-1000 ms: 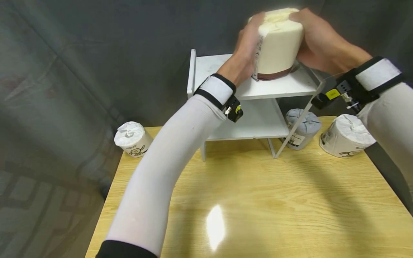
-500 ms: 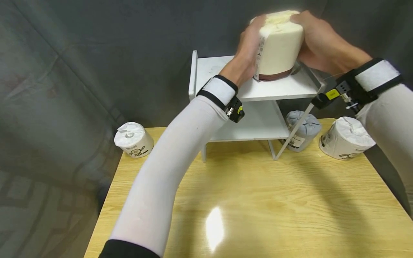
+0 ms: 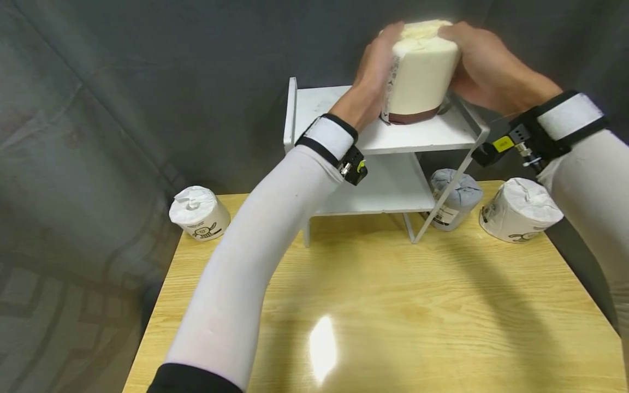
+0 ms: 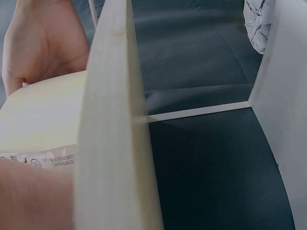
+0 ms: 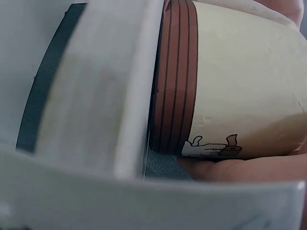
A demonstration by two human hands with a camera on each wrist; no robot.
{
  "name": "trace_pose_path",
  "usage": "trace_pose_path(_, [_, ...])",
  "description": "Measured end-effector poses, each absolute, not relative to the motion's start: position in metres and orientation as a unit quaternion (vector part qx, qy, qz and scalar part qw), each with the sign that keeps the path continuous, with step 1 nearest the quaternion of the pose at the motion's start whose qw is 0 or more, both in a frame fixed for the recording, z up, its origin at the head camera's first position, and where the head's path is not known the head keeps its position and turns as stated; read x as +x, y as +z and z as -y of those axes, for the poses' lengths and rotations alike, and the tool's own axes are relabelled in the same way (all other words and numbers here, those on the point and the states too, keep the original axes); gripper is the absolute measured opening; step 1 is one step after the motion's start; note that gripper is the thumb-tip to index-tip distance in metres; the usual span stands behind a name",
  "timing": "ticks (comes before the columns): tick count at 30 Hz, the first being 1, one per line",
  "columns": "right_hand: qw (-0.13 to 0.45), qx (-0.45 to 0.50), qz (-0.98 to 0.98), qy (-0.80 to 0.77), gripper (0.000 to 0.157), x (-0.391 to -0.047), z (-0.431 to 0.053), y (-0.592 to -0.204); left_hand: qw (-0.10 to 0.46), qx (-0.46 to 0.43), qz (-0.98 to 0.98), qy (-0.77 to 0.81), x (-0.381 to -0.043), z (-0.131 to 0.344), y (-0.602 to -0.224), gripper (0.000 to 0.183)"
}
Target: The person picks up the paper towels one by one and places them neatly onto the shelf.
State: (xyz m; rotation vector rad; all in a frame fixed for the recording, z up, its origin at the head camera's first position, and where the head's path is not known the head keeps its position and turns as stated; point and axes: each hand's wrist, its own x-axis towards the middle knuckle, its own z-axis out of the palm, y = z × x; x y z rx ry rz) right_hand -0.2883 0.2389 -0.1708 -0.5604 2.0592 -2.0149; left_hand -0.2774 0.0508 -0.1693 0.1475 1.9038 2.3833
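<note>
A cream-wrapped toilet paper roll (image 3: pixel 417 82) with a brown striped band (image 5: pixel 177 86) round its base stands upright at the right part of the white rack's top shelf (image 3: pixel 319 103). My left hand (image 3: pixel 371 76) grips its left side. From the right, my right hand (image 3: pixel 491 68) holds it, the thumb on the top rim. The left wrist view shows the roll (image 4: pixel 38 120) between both hands, partly behind the blurred shelf edge (image 4: pixel 110 143). In the right wrist view, fingers curl round the roll beside a small printed animal figure. Whether the base fully touches the shelf I cannot tell.
The rack's lower shelf (image 3: pixel 393 185) lies beneath. A grey-wrapped roll (image 3: pixel 454 199) and a white-wrapped roll (image 3: pixel 521 210) stand right of the rack. Another white roll (image 3: pixel 199 213) is at the left edge of the wooden table (image 3: pixel 383 305). Dark cloth (image 3: pixel 221 109) hangs behind.
The roll and both hands sit very slightly lower in the head view, which has itself shifted a little. Both hands keep their grip.
</note>
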Motion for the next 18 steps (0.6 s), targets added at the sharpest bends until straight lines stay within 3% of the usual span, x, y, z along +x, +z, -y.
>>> trace_pose_path(10, [0.104,-0.173,-0.704,-0.681,0.049,-0.291,-0.245,-0.165,0.037,0.025,-0.675,0.736,-0.278,-0.045,-0.163,0.035])
trace_pose_path(18, [0.038,-0.153,-0.802,-0.576,0.049,-0.285,-0.253,-0.151,0.017,0.061,-0.676,0.734,-0.272,-0.033,-0.164,0.035])
